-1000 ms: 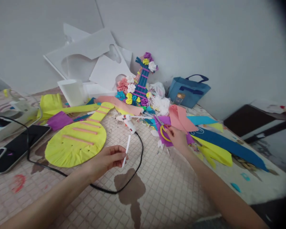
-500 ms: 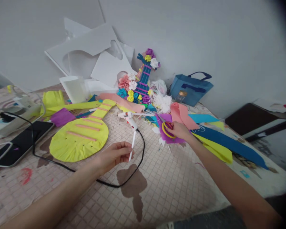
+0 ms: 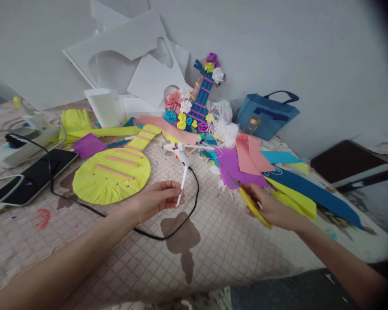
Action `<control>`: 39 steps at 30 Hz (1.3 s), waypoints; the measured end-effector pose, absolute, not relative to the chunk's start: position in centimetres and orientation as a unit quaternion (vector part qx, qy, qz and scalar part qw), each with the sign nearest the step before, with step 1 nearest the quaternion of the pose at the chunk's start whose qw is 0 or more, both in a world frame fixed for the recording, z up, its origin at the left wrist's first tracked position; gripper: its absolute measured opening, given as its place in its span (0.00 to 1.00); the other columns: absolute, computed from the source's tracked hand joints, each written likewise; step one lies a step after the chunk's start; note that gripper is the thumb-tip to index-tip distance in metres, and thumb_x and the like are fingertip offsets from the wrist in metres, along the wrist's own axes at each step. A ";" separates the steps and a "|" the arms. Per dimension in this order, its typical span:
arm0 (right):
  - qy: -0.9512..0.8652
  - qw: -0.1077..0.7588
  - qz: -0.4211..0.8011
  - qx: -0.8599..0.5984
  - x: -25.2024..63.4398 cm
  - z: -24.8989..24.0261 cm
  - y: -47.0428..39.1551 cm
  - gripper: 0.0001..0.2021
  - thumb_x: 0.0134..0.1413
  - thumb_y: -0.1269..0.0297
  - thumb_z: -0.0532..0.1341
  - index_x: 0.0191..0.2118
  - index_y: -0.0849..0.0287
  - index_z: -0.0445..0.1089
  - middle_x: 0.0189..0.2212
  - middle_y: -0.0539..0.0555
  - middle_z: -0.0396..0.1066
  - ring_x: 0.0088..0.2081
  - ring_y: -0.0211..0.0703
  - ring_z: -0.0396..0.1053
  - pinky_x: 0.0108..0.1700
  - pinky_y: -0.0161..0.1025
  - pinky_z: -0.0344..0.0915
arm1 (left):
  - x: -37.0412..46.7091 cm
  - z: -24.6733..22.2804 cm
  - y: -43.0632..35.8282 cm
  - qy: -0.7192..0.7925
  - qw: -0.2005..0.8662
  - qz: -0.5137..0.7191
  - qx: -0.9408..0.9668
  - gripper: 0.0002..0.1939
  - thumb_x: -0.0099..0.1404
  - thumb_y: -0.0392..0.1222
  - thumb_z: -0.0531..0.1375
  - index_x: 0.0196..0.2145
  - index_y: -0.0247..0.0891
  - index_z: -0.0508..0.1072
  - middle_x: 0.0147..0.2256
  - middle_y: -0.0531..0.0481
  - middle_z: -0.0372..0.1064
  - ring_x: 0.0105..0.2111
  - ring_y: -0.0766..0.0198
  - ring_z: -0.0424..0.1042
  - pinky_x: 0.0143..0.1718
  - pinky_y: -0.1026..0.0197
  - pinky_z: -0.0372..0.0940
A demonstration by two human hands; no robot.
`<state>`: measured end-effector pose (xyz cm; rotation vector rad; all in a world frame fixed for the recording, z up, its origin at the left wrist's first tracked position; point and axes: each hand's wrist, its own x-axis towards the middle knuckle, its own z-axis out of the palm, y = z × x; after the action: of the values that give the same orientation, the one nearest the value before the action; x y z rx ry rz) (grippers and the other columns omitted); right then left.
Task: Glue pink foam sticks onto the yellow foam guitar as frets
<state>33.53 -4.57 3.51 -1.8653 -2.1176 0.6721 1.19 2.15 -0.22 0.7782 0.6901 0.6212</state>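
Observation:
Pinched in the fingers of my left hand is a thin white stick, tilted, its upper end overlapping the glue gun's handle in view. The white glue gun lies just beyond, with a black cord trailing from it. My right hand grips yellow-and-red-handled scissors, blades pointing up and left toward a purple paper sheet. Left of the glue gun lies a yellow paper-covered guitar shape with pink strips across it.
A blue decorated guitar with paper flowers leans at the back near white board offcuts. A blue bag stands right of it. Pink paper and blue strips lie at right. A tablet and power strip sit at left.
My right hand has drawn the scissors off the purple paper, toward me and to the right. My left hand still holds the white stick. The view has shifted slightly.

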 end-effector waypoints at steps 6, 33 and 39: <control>-0.729 0.029 0.365 -0.579 28.2 4.8 -6.5 0.12 0.51 0.60 0.61 0.36 0.57 0.57 0.29 0.49 0.67 0.28 0.39 0.64 0.29 0.35 0.58 | 1.1 -0.2 2.0 0.331 0.813 0.296 0.376 0.13 0.52 0.40 0.68 0.30 0.34 0.68 0.28 0.51 0.70 0.29 0.69 0.70 0.31 0.67 0.62; -0.774 -0.021 0.393 -0.496 26.7 4.6 -4.6 0.14 0.56 0.52 0.56 0.32 0.57 0.56 0.26 0.47 0.59 0.27 0.35 0.56 0.28 0.33 0.55 | 0.5 -0.5 2.0 0.288 0.681 0.337 0.583 0.21 0.57 0.34 0.62 0.48 0.42 0.66 0.45 0.47 0.68 0.34 0.65 0.70 0.36 0.61 0.63; -0.773 -0.023 0.391 -0.499 26.6 4.6 -4.5 0.15 0.57 0.50 0.55 0.32 0.57 0.56 0.26 0.47 0.58 0.27 0.35 0.55 0.28 0.33 0.54 | 0.6 -0.4 2.0 0.275 0.667 0.335 0.607 0.17 0.60 0.34 0.59 0.48 0.40 0.67 0.45 0.47 0.68 0.36 0.65 0.68 0.37 0.62 0.63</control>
<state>26.64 -4.52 4.58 -1.5913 -2.4654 1.2470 0.58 1.97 -0.42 1.3695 0.6198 0.7556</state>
